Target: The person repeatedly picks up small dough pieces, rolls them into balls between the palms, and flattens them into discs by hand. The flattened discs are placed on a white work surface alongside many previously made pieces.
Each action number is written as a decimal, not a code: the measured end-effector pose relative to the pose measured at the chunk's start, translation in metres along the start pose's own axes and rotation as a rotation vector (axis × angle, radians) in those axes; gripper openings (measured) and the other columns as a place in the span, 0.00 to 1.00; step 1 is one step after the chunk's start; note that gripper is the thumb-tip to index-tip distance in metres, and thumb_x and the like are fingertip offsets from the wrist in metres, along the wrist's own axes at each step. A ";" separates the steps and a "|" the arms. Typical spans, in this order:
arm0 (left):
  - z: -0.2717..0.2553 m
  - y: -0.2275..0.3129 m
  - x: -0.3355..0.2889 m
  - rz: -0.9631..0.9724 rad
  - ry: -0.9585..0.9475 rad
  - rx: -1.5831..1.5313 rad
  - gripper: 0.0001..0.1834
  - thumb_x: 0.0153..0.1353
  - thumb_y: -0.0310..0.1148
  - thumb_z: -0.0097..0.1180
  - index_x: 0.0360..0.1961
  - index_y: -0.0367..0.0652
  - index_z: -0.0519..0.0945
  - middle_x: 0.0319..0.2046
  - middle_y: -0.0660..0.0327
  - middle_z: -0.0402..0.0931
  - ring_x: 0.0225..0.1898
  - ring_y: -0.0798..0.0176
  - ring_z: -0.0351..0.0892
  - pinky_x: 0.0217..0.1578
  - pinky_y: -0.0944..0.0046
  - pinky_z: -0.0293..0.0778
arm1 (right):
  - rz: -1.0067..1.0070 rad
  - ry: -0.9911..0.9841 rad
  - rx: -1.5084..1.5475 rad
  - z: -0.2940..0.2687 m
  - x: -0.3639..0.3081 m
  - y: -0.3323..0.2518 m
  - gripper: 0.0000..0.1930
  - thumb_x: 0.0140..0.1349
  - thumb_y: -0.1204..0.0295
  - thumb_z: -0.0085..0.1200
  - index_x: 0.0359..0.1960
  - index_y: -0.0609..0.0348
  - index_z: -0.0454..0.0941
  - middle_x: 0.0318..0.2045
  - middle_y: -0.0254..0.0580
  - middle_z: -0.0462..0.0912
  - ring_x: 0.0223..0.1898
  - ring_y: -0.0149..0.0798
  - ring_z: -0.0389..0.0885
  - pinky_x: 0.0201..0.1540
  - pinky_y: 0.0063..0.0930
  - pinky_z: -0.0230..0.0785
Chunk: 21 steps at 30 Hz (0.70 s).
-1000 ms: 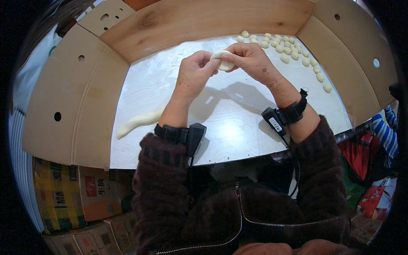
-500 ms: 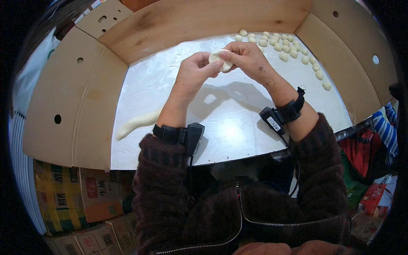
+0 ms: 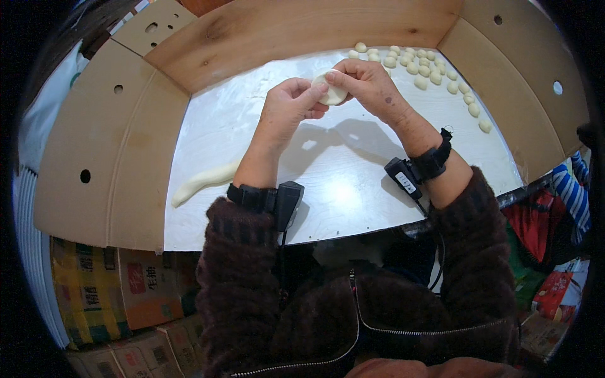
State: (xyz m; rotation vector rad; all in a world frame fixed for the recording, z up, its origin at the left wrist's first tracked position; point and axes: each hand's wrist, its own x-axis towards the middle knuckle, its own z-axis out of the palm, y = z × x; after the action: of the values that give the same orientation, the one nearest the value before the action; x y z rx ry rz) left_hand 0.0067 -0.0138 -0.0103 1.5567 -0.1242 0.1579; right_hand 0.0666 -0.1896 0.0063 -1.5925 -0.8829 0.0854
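A round, flattened piece of white dough (image 3: 334, 96) is held up over the white board between my two hands. My left hand (image 3: 291, 104) pinches its left edge, thumb on top and fingers curled below. On the upper right edge, my right hand (image 3: 365, 85) grips it with thumb and fingers. A long, smooth dough roll (image 3: 205, 183) lies at the left of the board, its far end hidden behind my left forearm. Several small dough balls (image 3: 421, 82) sit at the far right of the board, some in a line down the right edge.
The white board (image 3: 340, 195) is dusted with flour (image 3: 242, 88) at the far left. A wooden panel (image 3: 302, 31) stands behind it, with cardboard walls (image 3: 94, 157) on both sides. Below left are stacked cartons (image 3: 148, 286). Wrist-worn black devices (image 3: 290, 205) trail cables.
The dough piece has turned and tilted slightly between my fingers, and my left thumb has shifted up on it. The roll and the balls have stayed put.
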 end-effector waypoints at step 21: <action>-0.006 0.005 -0.003 -0.011 -0.141 0.127 0.15 0.60 0.38 0.62 0.37 0.35 0.77 0.31 0.59 0.79 0.30 0.68 0.81 0.33 0.71 0.78 | 0.043 -0.027 -0.061 -0.001 -0.001 -0.003 0.18 0.62 0.59 0.57 0.35 0.66 0.83 0.28 0.43 0.83 0.29 0.30 0.81 0.33 0.22 0.77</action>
State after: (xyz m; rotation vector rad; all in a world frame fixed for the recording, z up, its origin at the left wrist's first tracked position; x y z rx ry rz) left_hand 0.0032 -0.0075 -0.0061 1.6947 -0.2200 0.0471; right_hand 0.0658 -0.1912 0.0087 -1.6709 -0.8800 0.1116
